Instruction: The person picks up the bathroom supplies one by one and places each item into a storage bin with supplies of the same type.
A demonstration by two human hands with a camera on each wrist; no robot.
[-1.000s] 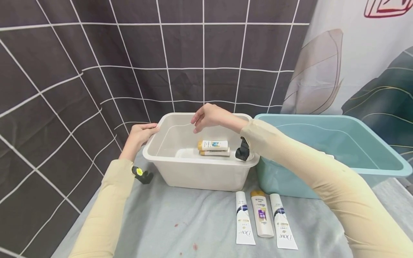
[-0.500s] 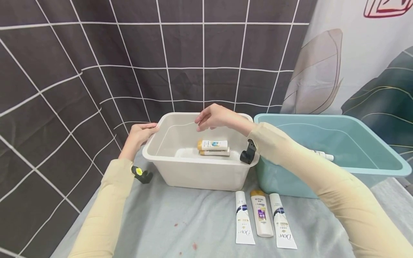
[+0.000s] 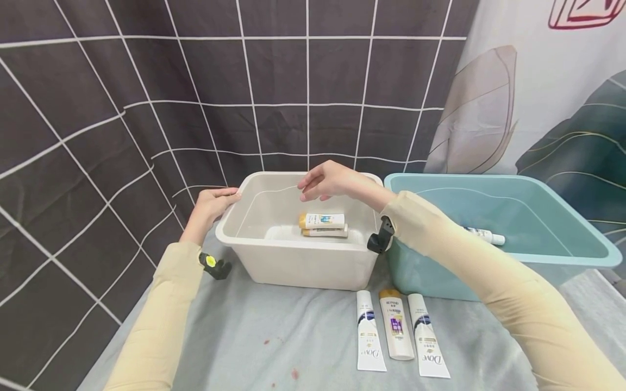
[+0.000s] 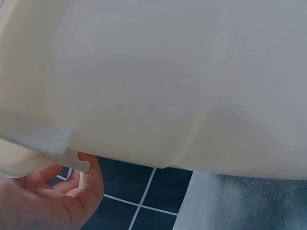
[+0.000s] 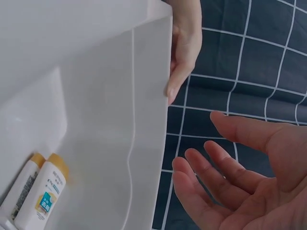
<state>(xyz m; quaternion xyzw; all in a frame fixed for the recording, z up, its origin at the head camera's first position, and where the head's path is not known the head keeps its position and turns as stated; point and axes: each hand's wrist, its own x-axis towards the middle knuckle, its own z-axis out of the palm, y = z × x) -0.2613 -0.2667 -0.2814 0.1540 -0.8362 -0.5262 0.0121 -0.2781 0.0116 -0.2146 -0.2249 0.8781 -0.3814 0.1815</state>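
Note:
My left hand grips the left end of the white plastic tub; in the left wrist view its fingers curl under the rim. Over the tub's back half hovers my right hand, holding nothing, fingers loosely bent. The right wrist view shows that same right hand with thumb and fingers apart. Two white bottles with yellow caps lie side by side on the tub floor: a front-facing bottle and another bottle partly behind its edge.
Right of the white tub stands a blue tub, with a white tube inside, partly hidden by my right sleeve. In front lie a Dove tube, a yellow-capped bottle and a second Dove tube on the grey cloth.
My right hand and forearm have shifted slightly to the right, and more of the tube in the blue tub shows. My left hand stays on the rim.

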